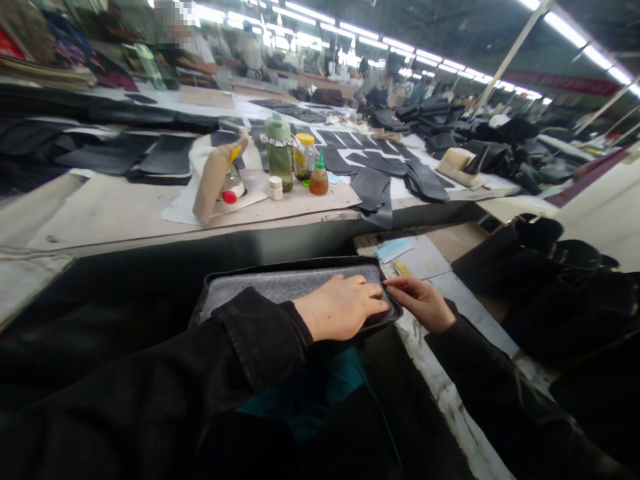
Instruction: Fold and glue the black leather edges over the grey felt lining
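Observation:
A long tray-like bag piece with a grey felt-like inside and a raised black rim lies across my lap, its right end near the side bench. My left hand rests palm down on the felt at that end, fingers stretched toward the corner and a little apart. Just to the right, my right hand pinches the black rim at the corner between thumb and fingertips. The felt under my left palm is hidden, and my left forearm covers part of the near rim.
A worktable ahead holds a green bottle, a glue bottle, a white jar and black cut panels. On the side bench lies a blue mask. Black bags stand at right. People work beyond.

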### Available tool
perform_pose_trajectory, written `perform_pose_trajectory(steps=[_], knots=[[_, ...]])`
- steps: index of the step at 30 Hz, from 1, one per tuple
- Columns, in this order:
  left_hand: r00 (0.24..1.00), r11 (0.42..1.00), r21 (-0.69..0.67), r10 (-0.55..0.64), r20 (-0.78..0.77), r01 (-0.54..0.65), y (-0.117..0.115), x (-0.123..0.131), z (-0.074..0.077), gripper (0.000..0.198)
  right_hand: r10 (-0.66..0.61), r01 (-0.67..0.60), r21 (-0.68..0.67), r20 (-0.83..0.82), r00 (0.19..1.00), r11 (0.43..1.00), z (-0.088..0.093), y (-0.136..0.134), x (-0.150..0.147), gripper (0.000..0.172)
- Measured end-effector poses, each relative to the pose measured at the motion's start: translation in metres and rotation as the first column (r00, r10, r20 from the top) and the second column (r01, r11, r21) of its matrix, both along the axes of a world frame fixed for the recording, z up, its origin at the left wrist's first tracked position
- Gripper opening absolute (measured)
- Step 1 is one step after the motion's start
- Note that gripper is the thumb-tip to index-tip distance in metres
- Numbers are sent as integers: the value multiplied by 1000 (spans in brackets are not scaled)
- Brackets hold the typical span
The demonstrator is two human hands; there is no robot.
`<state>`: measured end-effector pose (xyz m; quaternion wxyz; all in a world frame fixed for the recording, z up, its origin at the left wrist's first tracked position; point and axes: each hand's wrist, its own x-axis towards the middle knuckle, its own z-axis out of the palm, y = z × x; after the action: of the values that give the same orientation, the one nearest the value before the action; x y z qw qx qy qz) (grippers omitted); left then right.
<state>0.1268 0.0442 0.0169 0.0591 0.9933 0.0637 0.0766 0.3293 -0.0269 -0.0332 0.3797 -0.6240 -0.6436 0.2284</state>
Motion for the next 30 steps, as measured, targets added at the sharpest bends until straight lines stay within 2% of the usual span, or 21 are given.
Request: perform_pose_trajectory(steps=[4,9,12,15,18,21,23,25,27,30], knots=[[1000,1000,16,4,-24,-3,-2,1,2,28,-15,18,62,-53,998,998,-7,-10,2,24],[999,1000,20,16,-44,-15,-2,1,3,29,39,-38,34,-21,999,999,8,-13,1,20],[999,1000,18,6,-45,-5,-1,0,2,30,108,-107,-20,119,987,994,21,-12,-1,16],[999,1000,26,-14,-41,15,-1,0,1,31,179,-169,-58,349,920,984,32,-10,-3,12],[999,999,49,-15,-38,17,-1,0,-1,34,204,-204,-47,432,878,978,37,-9,-4,12],[999,998,61,-6,-40,9,-1,0,-1,35,176,-180,-15,294,939,984,30,-7,-4,14],[999,998,60,1,-38,1,-2,0,0,33,81,-86,30,143,986,996,20,-4,-4,16],[999,998,56,6,-39,-4,-3,-1,2,31,-34,30,83,49,998,996,9,1,-5,20],[999,999,52,10,-44,-8,-3,-1,3,31,-100,97,118,20,995,988,0,7,-6,24],[999,999,45,14,-51,-12,-3,-1,4,30,-119,117,133,6,993,984,-4,15,-6,26]])
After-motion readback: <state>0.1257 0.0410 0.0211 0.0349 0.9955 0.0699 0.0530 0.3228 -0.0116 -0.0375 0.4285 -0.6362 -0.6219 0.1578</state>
